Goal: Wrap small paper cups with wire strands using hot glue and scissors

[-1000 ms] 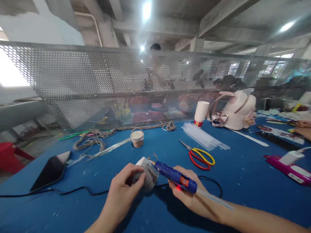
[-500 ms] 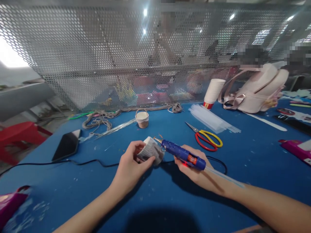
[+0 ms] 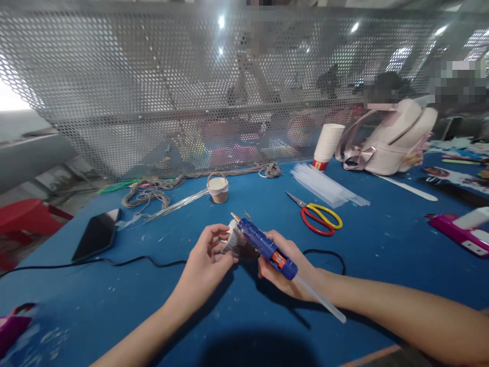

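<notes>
My left hand point(image 3: 208, 265) is closed around a small cup-shaped piece with a pale, ribbed surface point(image 3: 232, 243), tilted on its side just above the table. Much of that piece is hidden by my fingers and the tool. In my right hand point(image 3: 286, 272) is a blue hot glue gun point(image 3: 263, 243), its metal nozzle at the upper rim of the piece; I cannot tell whether they touch. A clear glue stick point(image 3: 323, 302) juts from the gun's back end. Beyond my hands stands a little handled basket point(image 3: 218, 193), brown below and white above.
Red-and-yellow-handled scissors point(image 3: 304, 208) and translucent glue sticks point(image 3: 328, 186) lie to the right, near stacked paper cups point(image 3: 328, 144) and a pale backpack point(image 3: 393, 148). Leftward are a phone point(image 3: 97, 234), grey cord point(image 3: 147, 196) and a black cable point(image 3: 145, 259). A perforated metal screen point(image 3: 153, 102) borders the back.
The glue gun has swung to a steeper angle, its nozzle shifting left and up over the cup-shaped piece. My left hand has turned the piece slightly. The whole view has shifted a little.
</notes>
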`<state>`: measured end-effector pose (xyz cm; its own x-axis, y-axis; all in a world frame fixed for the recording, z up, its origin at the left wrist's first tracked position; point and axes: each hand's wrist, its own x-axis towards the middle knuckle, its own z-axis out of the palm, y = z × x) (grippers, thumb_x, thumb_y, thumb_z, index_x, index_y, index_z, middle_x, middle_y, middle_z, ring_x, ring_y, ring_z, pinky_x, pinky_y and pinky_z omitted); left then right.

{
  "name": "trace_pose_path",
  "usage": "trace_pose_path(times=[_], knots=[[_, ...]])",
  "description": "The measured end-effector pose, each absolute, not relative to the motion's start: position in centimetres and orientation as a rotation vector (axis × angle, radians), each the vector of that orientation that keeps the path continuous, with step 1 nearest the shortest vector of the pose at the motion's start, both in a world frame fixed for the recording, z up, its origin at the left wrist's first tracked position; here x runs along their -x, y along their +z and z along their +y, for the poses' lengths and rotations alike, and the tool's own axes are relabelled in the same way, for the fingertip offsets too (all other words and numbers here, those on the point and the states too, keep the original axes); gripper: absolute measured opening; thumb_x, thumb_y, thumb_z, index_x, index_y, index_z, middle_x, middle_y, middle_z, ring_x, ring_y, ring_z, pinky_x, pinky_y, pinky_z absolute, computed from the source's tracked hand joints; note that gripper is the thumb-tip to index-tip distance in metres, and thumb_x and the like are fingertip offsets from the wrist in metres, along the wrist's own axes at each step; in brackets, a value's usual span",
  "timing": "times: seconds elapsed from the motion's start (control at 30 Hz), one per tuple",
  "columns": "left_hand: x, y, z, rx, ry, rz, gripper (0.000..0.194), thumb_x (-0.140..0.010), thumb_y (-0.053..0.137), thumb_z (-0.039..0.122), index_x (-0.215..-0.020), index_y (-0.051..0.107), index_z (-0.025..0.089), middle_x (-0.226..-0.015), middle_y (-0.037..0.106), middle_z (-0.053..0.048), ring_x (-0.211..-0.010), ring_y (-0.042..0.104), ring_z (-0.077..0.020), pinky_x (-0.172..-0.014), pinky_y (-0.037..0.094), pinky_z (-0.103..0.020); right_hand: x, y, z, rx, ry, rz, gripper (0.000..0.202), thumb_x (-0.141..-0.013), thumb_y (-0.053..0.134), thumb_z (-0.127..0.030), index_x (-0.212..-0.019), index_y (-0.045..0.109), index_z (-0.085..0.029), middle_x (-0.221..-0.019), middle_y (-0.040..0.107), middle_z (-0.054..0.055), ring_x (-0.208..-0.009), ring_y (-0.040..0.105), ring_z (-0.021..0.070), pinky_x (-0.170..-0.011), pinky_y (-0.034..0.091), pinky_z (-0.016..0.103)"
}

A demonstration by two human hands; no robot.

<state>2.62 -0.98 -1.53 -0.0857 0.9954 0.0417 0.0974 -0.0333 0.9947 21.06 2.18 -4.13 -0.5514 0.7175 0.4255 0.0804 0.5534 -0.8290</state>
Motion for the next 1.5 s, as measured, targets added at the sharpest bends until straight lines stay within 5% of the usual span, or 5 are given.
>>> trace_pose_path(times=[0.23, 0.63, 0.83, 1.03, 1.5], knots=[[-2.9, -0.2, -1.4, -1.077, 1.246, 1.359, 0.04, -0.06, 0.061, 0.016, -0.098, 0.048, 0.02, -0.085, 0.061, 0.001, -0.062, 0.066, -0.0145, -0.064, 0.057, -0.032, -21.4, -4.2, 2.2, 0.705, 1.007, -1.974, 0.02, -0.075, 0.051, -0.017, -0.09, 0.039, -0.022, -0.06, 0.049, -0.007, -0.048, 0.048, 0.0101, -0.05, 0.04, 0.023], [-2.6, -0.6, -1.5, -1.019, 1.315, 1.294, 0.039, -0.067, 0.062, 0.017, -0.103, 0.048, 0.019, -0.089, 0.064, -0.001, -0.067, 0.067, -0.0156, -0.067, 0.057, -0.033, -21.6, -4.1, 1.7, 0.697, 1.206, -1.853, 0.022, -0.075, 0.053, -0.015, -0.093, 0.043, -0.023, -0.06, 0.05, -0.007, -0.047, 0.054, 0.0108, -0.05, 0.044, 0.023], [-2.0, -0.8, -1.2, -1.025, 1.357, 1.33, 0.03, -0.07, 0.066, 0.026, -0.096, 0.053, 0.019, -0.08, 0.063, 0.001, -0.065, 0.062, -0.0144, -0.062, 0.056, -0.031, -22.2, -1.8, 1.9, 0.856, 1.218, -1.569, 0.013, -0.08, 0.052, -0.024, -0.091, 0.045, -0.023, -0.101, 0.062, 0.006, -0.052, 0.056, 0.0111, -0.056, 0.05, 0.03], [-1.7, -1.0, -0.9, -1.106, 1.334, 1.384, 0.031, -0.073, 0.069, 0.04, -0.091, 0.055, 0.019, -0.07, 0.06, 0.004, -0.06, 0.056, -0.0122, -0.056, 0.05, -0.026, -22.7, -2.9, 3.0, 0.949, 1.248, -1.486, 0.026, -0.087, 0.047, -0.026, -0.111, 0.054, -0.02, -0.06, 0.057, -0.004, -0.057, 0.055, 0.0148, -0.063, 0.047, 0.03], [-2.3, -1.4, -1.0, -1.338, 1.289, 1.663, 0.022, -0.062, 0.072, 0.035, -0.067, 0.059, 0.018, -0.061, 0.056, 0.004, -0.057, 0.049, -0.0118, -0.054, 0.039, -0.023, -22.6, -3.3, 2.9, 0.952, 1.34, -1.471, 0.032, -0.084, 0.049, -0.024, -0.113, 0.059, -0.017, -0.06, 0.06, -0.003, -0.055, 0.055, 0.0141, -0.059, 0.047, 0.028]])
